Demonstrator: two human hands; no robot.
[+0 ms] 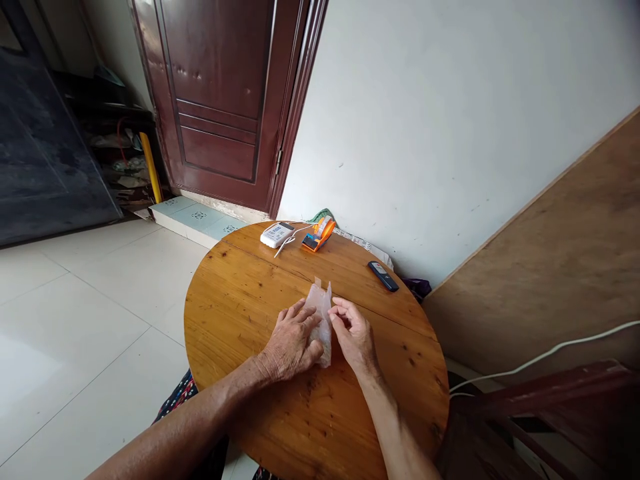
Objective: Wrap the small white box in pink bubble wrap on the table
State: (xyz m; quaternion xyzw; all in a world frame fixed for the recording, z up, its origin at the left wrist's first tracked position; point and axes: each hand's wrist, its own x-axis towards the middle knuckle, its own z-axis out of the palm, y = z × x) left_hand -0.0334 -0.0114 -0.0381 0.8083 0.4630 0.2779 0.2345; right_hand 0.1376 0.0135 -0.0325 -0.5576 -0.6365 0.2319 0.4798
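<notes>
A small clear plastic bag (323, 313) with a strip of tape at its top lies on the round wooden table (250, 313). My left hand (293, 343) rests flat over the bag's left side and presses it onto the wood. My right hand (353, 333) pinches the bag's right edge between thumb and fingertips. The bag's lower part is partly hidden between my two hands.
At the table's far edge sit a white box (277, 234), white scissors (286, 245) and an orange tape dispenser (319, 235). A dark phone (383, 275) lies to the right. A wooden board (550, 267) leans on the wall; a brown door (220, 100) stands behind.
</notes>
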